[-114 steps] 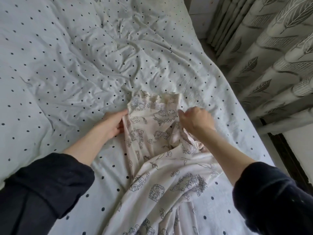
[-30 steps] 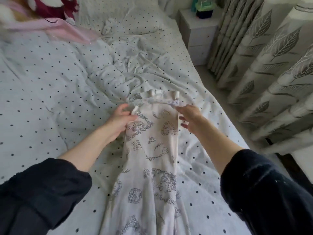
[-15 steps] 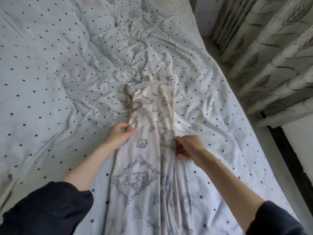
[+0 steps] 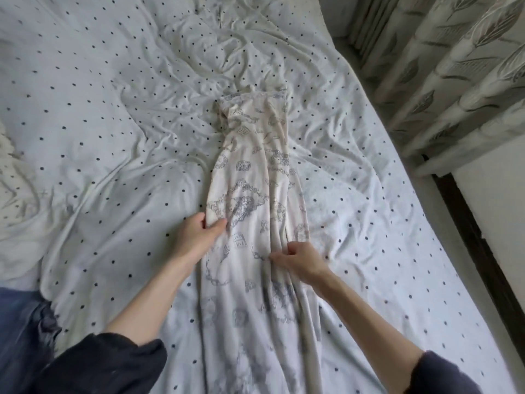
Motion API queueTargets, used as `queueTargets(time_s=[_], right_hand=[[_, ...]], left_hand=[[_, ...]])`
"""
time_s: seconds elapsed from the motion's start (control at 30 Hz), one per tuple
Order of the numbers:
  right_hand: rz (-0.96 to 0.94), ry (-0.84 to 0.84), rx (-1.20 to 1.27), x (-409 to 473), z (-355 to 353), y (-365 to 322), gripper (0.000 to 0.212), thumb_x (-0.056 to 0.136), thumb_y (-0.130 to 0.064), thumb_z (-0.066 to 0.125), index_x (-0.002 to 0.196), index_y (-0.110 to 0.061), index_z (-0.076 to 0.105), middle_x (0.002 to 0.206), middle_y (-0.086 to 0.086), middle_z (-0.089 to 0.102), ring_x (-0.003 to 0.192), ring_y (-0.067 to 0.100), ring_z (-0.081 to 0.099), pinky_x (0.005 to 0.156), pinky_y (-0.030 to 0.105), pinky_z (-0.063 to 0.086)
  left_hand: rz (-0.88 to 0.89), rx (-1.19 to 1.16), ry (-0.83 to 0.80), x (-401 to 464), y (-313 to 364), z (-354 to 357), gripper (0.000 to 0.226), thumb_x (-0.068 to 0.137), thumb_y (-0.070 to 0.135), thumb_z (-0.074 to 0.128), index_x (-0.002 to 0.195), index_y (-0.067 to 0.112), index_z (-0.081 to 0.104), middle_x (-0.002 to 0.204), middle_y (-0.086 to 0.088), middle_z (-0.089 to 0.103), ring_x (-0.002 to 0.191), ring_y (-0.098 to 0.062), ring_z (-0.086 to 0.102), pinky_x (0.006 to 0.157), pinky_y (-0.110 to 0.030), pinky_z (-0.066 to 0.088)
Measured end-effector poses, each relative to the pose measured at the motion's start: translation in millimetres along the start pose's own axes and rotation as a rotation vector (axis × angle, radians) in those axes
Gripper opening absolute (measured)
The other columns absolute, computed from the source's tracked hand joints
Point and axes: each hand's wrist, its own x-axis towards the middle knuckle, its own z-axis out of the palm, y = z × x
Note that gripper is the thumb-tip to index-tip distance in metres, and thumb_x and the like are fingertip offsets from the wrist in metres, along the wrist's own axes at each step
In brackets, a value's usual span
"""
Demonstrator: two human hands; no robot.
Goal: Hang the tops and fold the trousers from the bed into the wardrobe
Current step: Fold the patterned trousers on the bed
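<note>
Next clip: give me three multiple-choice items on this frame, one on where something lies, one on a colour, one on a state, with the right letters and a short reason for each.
1. Where does the printed trousers' waistband end lie?
A. On the far side, away from the person
B. At the person's near edge
C. Hanging off the bed's right side

2. What colour are the dots on the bed sheet?
A. Red
B. Dark
C. Yellow

3. What is the right hand doing?
A. Resting flat on the sheet
B. Raised in the air, empty
C. Pinching the trouser fabric

Answers:
1. A: the gathered waistband sits at the top, beyond both hands.
2. B: small dark dots cover the pale sheet.
3. C: its fingers are curled on a fold of the cloth, while the left hand holds the other edge.
</note>
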Motion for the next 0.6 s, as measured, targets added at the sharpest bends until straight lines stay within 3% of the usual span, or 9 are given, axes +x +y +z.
queueTargets(time_s=[0.1, 0.27, 0.4, 0.6], right_hand=[[-0.012, 0.124, 0.153, -17, 7, 11, 0.027, 0.092, -0.023, 0.057, 0.068, -0.014, 0.047, 0.060, -0.003, 0.048, 0.056, 0.012, 0.047, 0.042, 0.014, 0.035], [-0.012, 0.357, 0.208, -37, -5, 40, 0.030, 0.090, -0.029, 0.061, 0.071, -0.012, 0.046, 0.061, -0.002, 0.043, 0.052, 0.010, 0.038, 0.039, 0.014, 0.030], [0.075, 0.362, 0.178, -47, 7, 74, 0.037, 0.089, -0.025, 0.063, 0.063, -0.016, 0.039, 0.059, -0.001, 0.044, 0.051, 0.011, 0.039, 0.045, 0.022, 0.029], [0.095, 0.386, 0.153, -86, 41, 129, 0.037, 0.089, -0.023, 0.061, 0.060, -0.018, 0.039, 0.053, -0.006, 0.038, 0.049, 0.009, 0.033, 0.045, 0.021, 0.022]], left_hand=[[-0.018, -0.014, 0.001, -23, -19, 1, 0.037, 0.085, 0.033, 0.065, 0.096, -0.003, 0.063, 0.093, -0.020, 0.068, 0.077, -0.022, 0.061, 0.069, -0.032, 0.043], [0.041, -0.005, 0.100, -48, -32, 3, 0.032, 0.090, 0.026, 0.060, 0.070, 0.004, 0.051, 0.059, -0.007, 0.045, 0.055, -0.017, 0.039, 0.052, -0.030, 0.026], [0.108, 0.041, 0.117, -62, -44, 4, 0.036, 0.088, 0.033, 0.062, 0.067, 0.007, 0.049, 0.058, -0.006, 0.047, 0.055, -0.018, 0.040, 0.050, -0.031, 0.025], [0.138, 0.182, 0.108, -109, -79, 6, 0.038, 0.085, 0.040, 0.064, 0.074, 0.006, 0.051, 0.065, -0.006, 0.052, 0.058, -0.021, 0.047, 0.047, -0.029, 0.029]])
